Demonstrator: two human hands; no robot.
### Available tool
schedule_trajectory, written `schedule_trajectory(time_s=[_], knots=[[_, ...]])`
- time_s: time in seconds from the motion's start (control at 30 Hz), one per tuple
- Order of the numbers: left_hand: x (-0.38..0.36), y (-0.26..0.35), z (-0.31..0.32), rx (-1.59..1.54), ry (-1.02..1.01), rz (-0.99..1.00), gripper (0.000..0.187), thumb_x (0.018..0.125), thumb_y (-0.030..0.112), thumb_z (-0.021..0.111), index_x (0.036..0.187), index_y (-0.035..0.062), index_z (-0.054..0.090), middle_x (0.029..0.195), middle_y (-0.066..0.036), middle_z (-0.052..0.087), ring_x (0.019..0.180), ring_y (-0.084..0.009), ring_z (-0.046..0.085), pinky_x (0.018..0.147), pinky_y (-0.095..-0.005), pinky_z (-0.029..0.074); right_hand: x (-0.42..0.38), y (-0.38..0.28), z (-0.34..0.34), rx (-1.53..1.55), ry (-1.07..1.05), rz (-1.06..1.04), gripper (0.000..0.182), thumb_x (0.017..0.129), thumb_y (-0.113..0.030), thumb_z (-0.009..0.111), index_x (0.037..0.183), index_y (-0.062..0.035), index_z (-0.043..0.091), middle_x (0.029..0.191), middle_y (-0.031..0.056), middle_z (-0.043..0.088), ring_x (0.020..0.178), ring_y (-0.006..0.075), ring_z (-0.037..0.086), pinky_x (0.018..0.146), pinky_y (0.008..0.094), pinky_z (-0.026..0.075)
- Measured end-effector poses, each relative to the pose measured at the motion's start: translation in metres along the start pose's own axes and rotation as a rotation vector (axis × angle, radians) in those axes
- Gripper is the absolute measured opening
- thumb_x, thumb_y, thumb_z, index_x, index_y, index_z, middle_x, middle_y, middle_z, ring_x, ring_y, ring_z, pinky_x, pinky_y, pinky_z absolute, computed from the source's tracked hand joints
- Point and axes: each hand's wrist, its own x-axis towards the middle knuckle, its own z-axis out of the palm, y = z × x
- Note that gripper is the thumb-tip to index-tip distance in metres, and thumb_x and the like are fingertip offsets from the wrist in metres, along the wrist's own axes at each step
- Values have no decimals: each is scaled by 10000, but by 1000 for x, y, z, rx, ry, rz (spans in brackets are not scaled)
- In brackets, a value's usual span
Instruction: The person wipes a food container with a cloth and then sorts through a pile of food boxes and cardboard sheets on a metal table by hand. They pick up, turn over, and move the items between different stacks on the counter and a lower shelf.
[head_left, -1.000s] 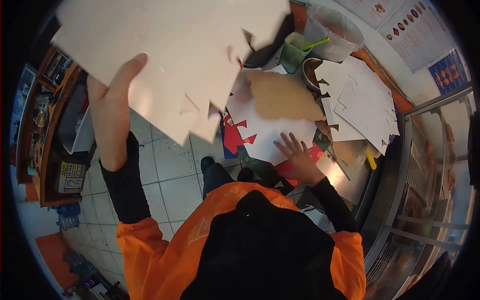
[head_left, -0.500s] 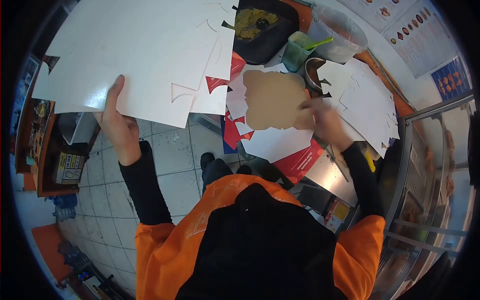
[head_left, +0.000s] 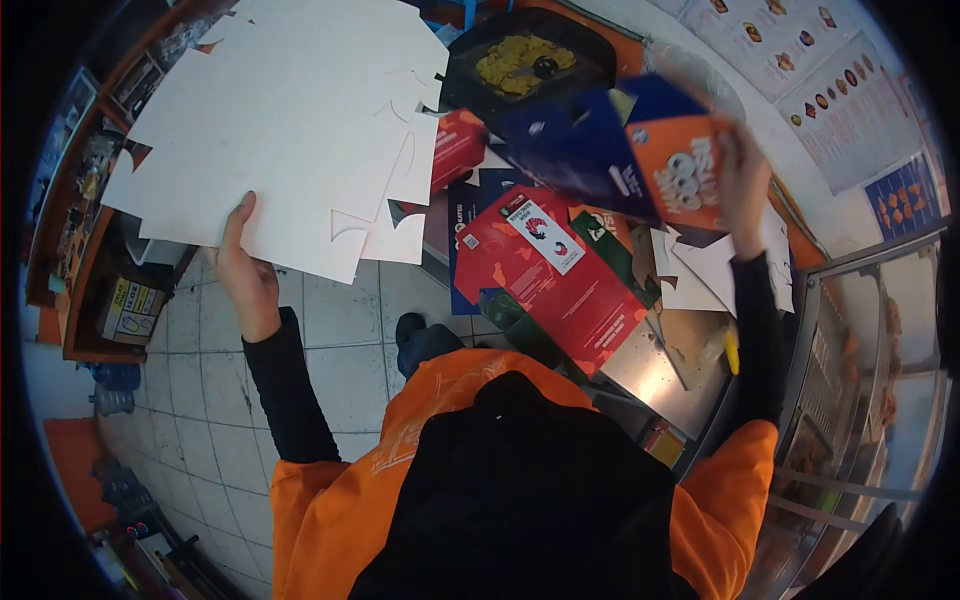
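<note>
My left hand [head_left: 245, 280] is closed on the near edge of a stack of flat white cardboard box blanks [head_left: 270, 130], thumb on top; cut slits and notches show along its right side. My right hand [head_left: 742, 185], blurred, grips the right end of a blue and orange printed box blank [head_left: 610, 150], which is tilted up over the counter. Below it lies a red printed box blank [head_left: 570, 290] with a white panel. Other blue, green and red printed blanks show around it, partly covered. Under my right forearm are white blanks [head_left: 705, 265] on the counter.
A black tray [head_left: 595, 50] with yellowish food and a dark round object stands at the back. A yellow-handled tool [head_left: 732, 353] lies on the metal counter [head_left: 650, 385]. The glass display case [head_left: 850, 380] borders the right; shelves [head_left: 100, 330] stand left.
My right hand has moved up and right, lifting blanks from the pile, so the blue and orange printed side shows. Red and blue blanks underneath are uncovered. The left-hand stack has shifted slightly left and down.
</note>
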Motion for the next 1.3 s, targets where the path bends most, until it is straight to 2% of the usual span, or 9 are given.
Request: schedule_trajectory(time_s=[0.13,0.3,0.47,0.63,0.7,0.9,1.1,1.17,1.3], knots=[[-1,-29,0,-11,-75,-122,451,738,22,629,1147,-58,457,1085,-123,520,977,-210,544,822,-276,444,52,21,-27,68,92,-60,242,869,-115,486,1030,40,577,893,223,628,794,262,622,718,317,449],[1,-57,-17,-20,-76,-222,416,738,56,626,1113,-53,482,1058,-116,530,949,-205,550,801,-276,447,68,21,-61,-107,174,-204,242,872,-104,485,1069,8,570,959,188,636,844,226,616,749,306,446],[31,-36,-53,-56,142,-130,388,738,71,623,1079,-70,503,997,-95,562,909,-186,576,764,-278,474,60,-13,-105,-124,360,-173,221,896,-69,450,1079,-33,567,984,133,621,892,188,607,780,284,442],[52,-5,-106,-238,292,112,339,799,115,587,1070,-70,501,971,-113,590,878,-188,602,763,-287,501,51,-25,-104,-86,286,-320,217,896,-26,438,1060,-53,578,990,81,613,904,154,601,780,268,449],[46,-7,-114,-311,314,169,315,824,130,570,1064,-63,504,980,-119,595,878,-194,608,773,-296,509,43,-39,-97,-204,432,-277,198,887,-15,463,1035,-43,591,983,81,614,896,135,599,771,256,451],[12,-42,-91,-356,207,-149,247,878,140,510,1063,-23,519,1047,-117,598,947,-201,598,828,-294,504,50,-48,-64,214,463,-276,181,878,-16,493,1012,-43,612,899,70,628,820,112,594,739,241,446],[7,-54,-101,-347,213,-280,248,853,134,548,1054,-10,537,1038,-101,607,931,-199,606,811,-299,508,67,-1,-107,-142,551,-210,189,859,-109,515,1011,-107,627,876,122,668,820,166,637,708,282,456],[11,-57,-124,-344,162,-248,254,848,142,560,1050,-11,537,1022,-109,613,917,-195,617,775,-274,522,66,29,-149,-591,651,15,204,844,-145,525,1014,-127,637,872,81,676,789,215,652,667,304,475],[18,-57,-149,-358,210,-304,254,854,150,553,1047,-15,537,1014,-110,615,916,-186,622,751,-258,533,37,44,-194,-690,912,-12,215,813,-160,551,1001,-179,654,840,43,679,733,209,648,617,310,483]])
